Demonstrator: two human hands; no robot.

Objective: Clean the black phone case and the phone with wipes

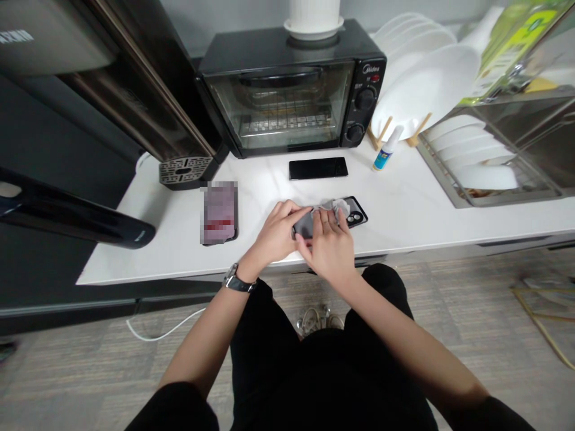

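A black phone (357,213) lies back side up on the white counter (404,215), its camera lenses at the right end. My left hand (275,234) grips the phone's left end, fingers curled round its edge. My right hand (329,245) presses a small grey-white cloth (331,207) flat onto the phone's back, fingers together. A watch sits on my left wrist.
A second black phone (318,168) lies face up farther back, a third phone (220,213) to the left. A small spray bottle (385,153) stands by a rack of white plates (422,84). Behind are a black toaster oven (291,90), a sink (498,155) and a coffee machine (135,90).
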